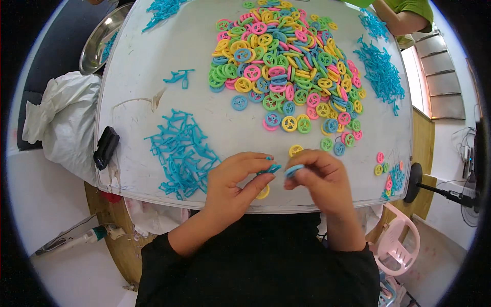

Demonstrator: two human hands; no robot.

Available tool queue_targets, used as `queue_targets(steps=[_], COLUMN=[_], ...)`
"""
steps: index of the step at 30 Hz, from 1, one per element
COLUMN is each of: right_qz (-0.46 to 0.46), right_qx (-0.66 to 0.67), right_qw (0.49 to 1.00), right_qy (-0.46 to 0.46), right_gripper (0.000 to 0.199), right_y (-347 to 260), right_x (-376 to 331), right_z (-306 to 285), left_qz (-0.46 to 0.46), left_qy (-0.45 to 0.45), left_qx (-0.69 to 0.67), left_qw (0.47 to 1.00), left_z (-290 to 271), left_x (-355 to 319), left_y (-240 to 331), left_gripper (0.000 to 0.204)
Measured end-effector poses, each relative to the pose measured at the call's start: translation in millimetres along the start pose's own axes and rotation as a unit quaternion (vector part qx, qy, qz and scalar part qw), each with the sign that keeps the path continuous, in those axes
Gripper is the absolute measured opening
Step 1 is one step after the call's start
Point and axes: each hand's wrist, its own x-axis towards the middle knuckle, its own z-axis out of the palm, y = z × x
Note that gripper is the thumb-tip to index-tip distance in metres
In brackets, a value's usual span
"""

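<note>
Wheel (293,171) of light-blue plastic is pinched between thumb and fingers of the right hand (323,176), just beside a small teal piece (274,168) held in the left hand's (234,180) closed fingertip grip. Teal parts (109,47) are contained in a shiny metal bowl (93,50); spoked wheels (291,61) are heaped on the smooth white bench (197,107), slender teal frames (184,153) tangled nearby.

Upper garment (261,266): plain black, matte surface, one uniform colour over the visible torso section. Left sleeve (159,266): black, matching the torso section; wide cuff opening; hem ends on the forearm. Right sleeve (365,266): black, same finish; hem likewise ends on the forearm. Left forearm (197,233) and right forearm (345,230): bare below the hems. Left hand (231,185) and right hand (323,180): bare, fingers uncovered
</note>
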Motion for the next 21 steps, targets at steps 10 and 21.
queue_targets(steps=[10, 21], right_qz=[-0.012, -0.053], right_qx=[0.070, 0.081], right_qw=[0.997, 0.992], right_qy=[0.042, 0.082], right_gripper=[0.012, 0.012], right_y=[20.7, 30.4], right_x=[8.3, 11.0], right_z=[28.8, 32.6], left_qz=[0.003, 0.136], left_qy=[0.029, 0.063], left_qx=[0.006, 0.174], left_qw=[1.000, 0.973], left_z=[1.0, 6.6], left_x=[-2.5, -6.6], left_y=[5.1, -0.2], left_gripper=[0.023, 0.024])
